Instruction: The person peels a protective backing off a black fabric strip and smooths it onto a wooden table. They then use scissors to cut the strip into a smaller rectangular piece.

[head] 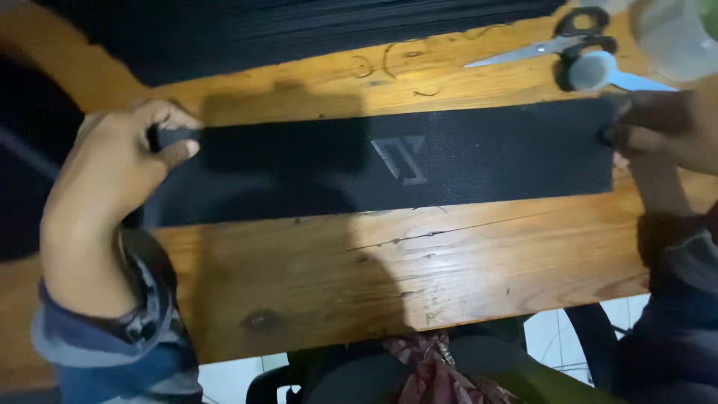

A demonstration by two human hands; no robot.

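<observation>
1. Sheet [389,161]: long black rectangle, gritty sandpaper-like face, thin and flat, pale angular emblem near the middle.
2. Lies flat on the table [374,262], long axis running left to right, tilted slightly so the right end sits higher in view. Emblem reads upright toward the viewer.
3. Left hand [112,172]: pinches the sheet's left end, thumb on top and fingers curled around the edge.
4. Right hand [666,131]: closed on the sheet's right end, fingers folded over the edge; partly in shadow.
5. Table: worn orange-brown wood planks, visible grain, cracks, a dark knot near the front edge.
6. Scissors [553,45]: metal blades, black handles, lying behind the sheet's right part, apart from it.
7. Roll [591,71]: small, round, pale core, just beside the scissors' handles.
8. Stack [299,30]: dark sheets layered along the table's far side.
</observation>
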